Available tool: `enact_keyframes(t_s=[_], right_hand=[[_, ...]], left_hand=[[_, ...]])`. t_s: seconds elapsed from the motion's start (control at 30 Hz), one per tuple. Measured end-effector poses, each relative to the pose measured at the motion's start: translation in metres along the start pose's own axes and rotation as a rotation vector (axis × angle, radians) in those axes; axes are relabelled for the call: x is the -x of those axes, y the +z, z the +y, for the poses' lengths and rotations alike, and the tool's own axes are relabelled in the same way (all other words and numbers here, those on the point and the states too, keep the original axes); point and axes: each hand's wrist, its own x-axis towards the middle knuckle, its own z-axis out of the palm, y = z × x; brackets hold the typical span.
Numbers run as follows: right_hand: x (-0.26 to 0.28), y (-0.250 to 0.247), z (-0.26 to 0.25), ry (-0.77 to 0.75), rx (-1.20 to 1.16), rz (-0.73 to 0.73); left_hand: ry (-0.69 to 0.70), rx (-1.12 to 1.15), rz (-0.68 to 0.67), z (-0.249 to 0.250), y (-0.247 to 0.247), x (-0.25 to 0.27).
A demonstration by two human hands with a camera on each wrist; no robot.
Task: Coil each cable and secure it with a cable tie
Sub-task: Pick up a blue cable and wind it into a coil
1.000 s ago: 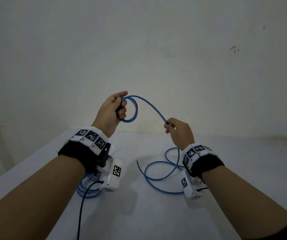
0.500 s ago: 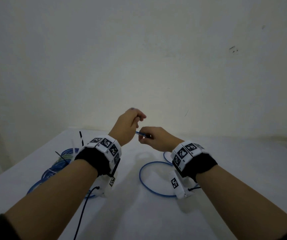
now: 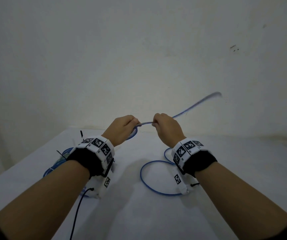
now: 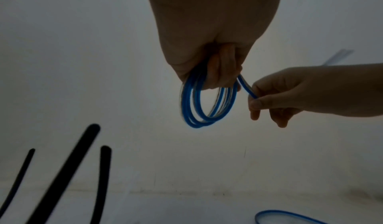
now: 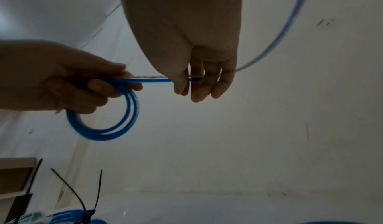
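Observation:
My left hand (image 3: 124, 126) grips a small coil of blue cable (image 4: 207, 106) with a few loops hanging below the fingers (image 5: 103, 122). My right hand (image 3: 165, 126) pinches the same cable (image 5: 149, 80) a short way to the right of the coil. Past the right hand the cable (image 3: 196, 104) sweeps up and to the right, blurred. More of it lies in a loose loop (image 3: 144, 181) on the white table (image 3: 139, 213), under my right wrist. Both hands are raised above the table's far half.
Coiled blue cables (image 3: 59, 161) bound with black cable ties (image 5: 89, 211) lie at the table's left. Black tie tails (image 4: 68, 170) stick up near my left wrist. A white wall (image 3: 139, 58) stands close behind the table. A brown box (image 5: 14, 178) sits at far left.
The hands met near the middle, then drew slightly apart and rose. Another loop has joined the coil in my left hand. The free cable now whips up to the right.

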Motion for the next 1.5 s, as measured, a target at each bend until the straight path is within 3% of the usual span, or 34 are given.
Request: enact_keyframes(t_s=[0.17,0.37,0.7,0.8,1.0,1.17,1.5], right_hand=[[0.001,0.002,0.002,-0.009,-0.136,0.047],[-0.001,0.007,0.007,0.054,-0.139,-0.060],[0.012,0.019,0.030,0.272,-0.179,-0.106],[0.018,0.018,0.027,0.306,-0.360,-0.139],[0.024,0.017,0.009,0.179,-0.650,-0.250],[0.027,0.018,-0.008,0.213,-0.955,-0.423],[0.025,0.015,-0.037,0.080,-1.042,-0.410]], left_hand=[[-0.094,-0.088,-0.044,-0.002,-0.008,0.005],[-0.156,0.458,0.075,0.000,-0.015,0.003],[-0.168,0.758,0.191,-0.001,-0.027,0.002],[-0.209,0.906,0.288,-0.001,-0.028,-0.001],[-0.226,1.071,0.374,-0.001,-0.022,-0.008],[-0.196,1.133,0.378,0.001,-0.018,-0.010],[-0.174,0.858,0.225,0.001,0.005,-0.003]])
